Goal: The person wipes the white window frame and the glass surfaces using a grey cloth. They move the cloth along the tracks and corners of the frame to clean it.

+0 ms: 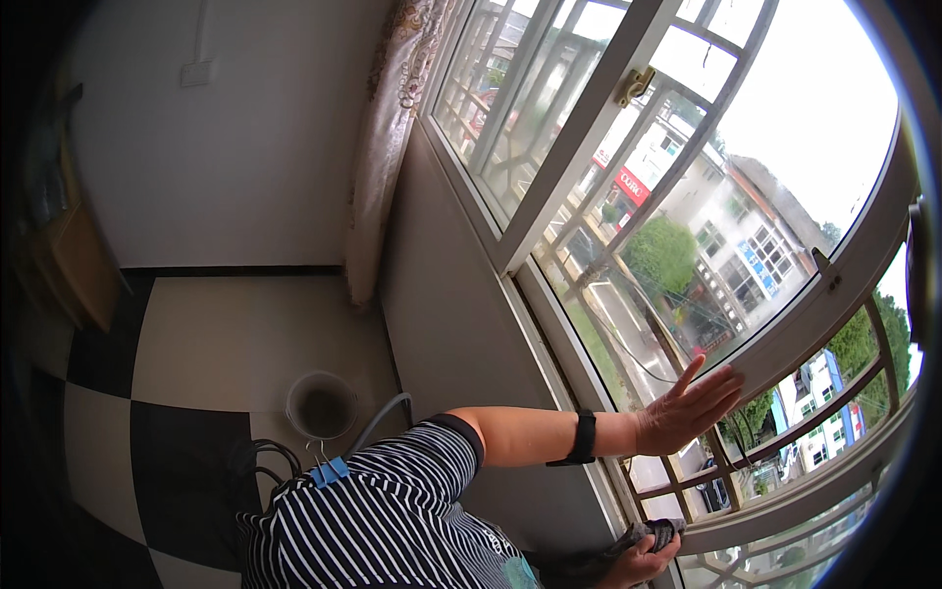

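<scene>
My left hand (688,412) lies with its fingers spread against the frame of a sliding window sash (765,353), near the lower corner of its glass; a black band is around that wrist. Below it, at the bottom of the view, my right hand (647,563) holds a crumpled dark grey cloth (655,531) close to the window sill (614,508). Between the hands, an open part of the window shows an outer metal grille (725,467).
A bucket (321,405) stands on the checkered tile floor below the window wall. A patterned curtain (383,162) hangs at the window's far end. A brass-coloured latch (634,87) sits on the sash frame. Wooden furniture (85,265) is at the left.
</scene>
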Available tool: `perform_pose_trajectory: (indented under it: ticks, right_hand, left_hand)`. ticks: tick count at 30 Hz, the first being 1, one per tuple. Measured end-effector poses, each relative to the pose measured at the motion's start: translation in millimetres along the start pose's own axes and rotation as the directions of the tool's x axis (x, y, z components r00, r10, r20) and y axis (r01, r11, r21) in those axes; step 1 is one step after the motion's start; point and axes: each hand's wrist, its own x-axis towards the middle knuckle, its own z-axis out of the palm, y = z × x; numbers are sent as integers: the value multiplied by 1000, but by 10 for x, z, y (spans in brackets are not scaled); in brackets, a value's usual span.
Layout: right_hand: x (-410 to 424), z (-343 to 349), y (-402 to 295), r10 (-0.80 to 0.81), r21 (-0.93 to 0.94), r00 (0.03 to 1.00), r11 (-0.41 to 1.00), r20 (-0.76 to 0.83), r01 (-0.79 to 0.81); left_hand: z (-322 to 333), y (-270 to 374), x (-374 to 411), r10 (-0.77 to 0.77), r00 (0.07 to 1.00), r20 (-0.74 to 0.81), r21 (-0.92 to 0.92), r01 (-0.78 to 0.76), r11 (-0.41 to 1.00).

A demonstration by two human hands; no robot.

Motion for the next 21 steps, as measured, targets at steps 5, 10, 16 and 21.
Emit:
perform_pose_trajectory:
  ticks: [5,10,16,21]
  right_hand:
    - [15,42,-119,-44,16,996,999,-74,45]
    - [-30,18,-154,-33,2,998,999,-46,33]
    - [-140,311,446,6,-23,998,1000,-55,-7]
    - [-140,269,310,46,-60,996,997,-82,-51]
  left_hand:
    - [82,185,-158,-191,981,26,74,189,979]
    - [167,228,-278,-158,988,3,136,156,978]
    - [147,158,-250,-146,989,-21,149,147,978]
    - [150,132,-303,-103,993,63,86,97,992]
